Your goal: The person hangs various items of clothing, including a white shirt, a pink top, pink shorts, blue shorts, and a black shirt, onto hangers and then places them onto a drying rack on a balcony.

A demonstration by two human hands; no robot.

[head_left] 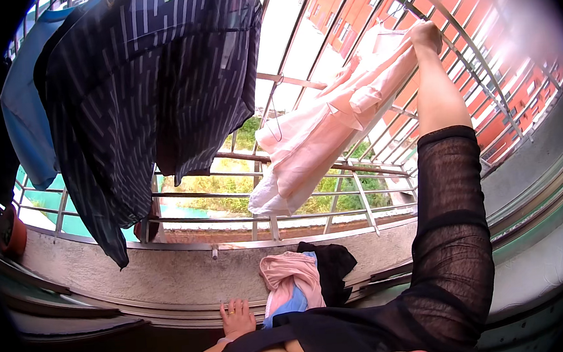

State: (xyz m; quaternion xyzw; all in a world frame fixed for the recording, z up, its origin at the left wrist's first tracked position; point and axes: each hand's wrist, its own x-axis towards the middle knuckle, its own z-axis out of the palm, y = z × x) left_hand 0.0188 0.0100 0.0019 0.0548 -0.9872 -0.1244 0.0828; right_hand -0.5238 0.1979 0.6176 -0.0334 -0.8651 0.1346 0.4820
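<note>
My right hand (427, 36) is raised high at the upper right, closed around the top edge of a pale pink garment (325, 130) beside a metal rail (463, 57). The garment slants down leftward from my fist, in front of the window bars; a thin hanger wire shows near its top. Low in the view, my left hand (238, 319) rests palm down on the window track (173, 311), fingers a little apart and nothing in them. Just right of it, a bundle of pink and blue cloth (294, 281) lies over the sill with a black cloth (333, 268).
A dark striped shirt (155, 86) and a blue garment (27, 101) hang at the left. Metal security bars (302, 191) enclose the opening beyond the concrete sill (170, 269). An empty wire hanger (275, 109) dangles mid-view. A terracotta pot (15, 234) stands far left.
</note>
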